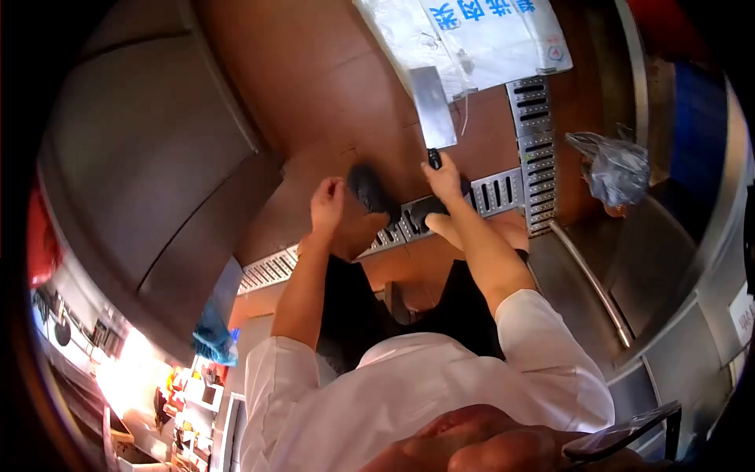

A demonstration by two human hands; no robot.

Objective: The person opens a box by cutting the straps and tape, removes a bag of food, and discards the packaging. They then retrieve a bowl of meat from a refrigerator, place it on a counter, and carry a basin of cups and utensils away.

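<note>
Clearly, in the head view, the right hand (444, 179) is wrapped tight round the dark handle of a cleaver (433, 106). Its broad blade sticks out toward 12 o'clock, flat face to the camera, over the brown floor (314, 86). The left hand (327, 202) sits at about 9 o'clock of the right one, well apart from the cleaver, with its fingers curled into a loose fist. It seems to hold nothing, though the blur leaves that unsure. Between the two hands shows a black shoe (370, 191), its toe by a grate (503, 190) that runs across the floor. At 12 o'clock of the blade tip lies a white sack (487, 35) with blue print. A grey bag (617, 169) sits at 3 o'clock of the right hand, near a steel rail (590, 277).
</note>
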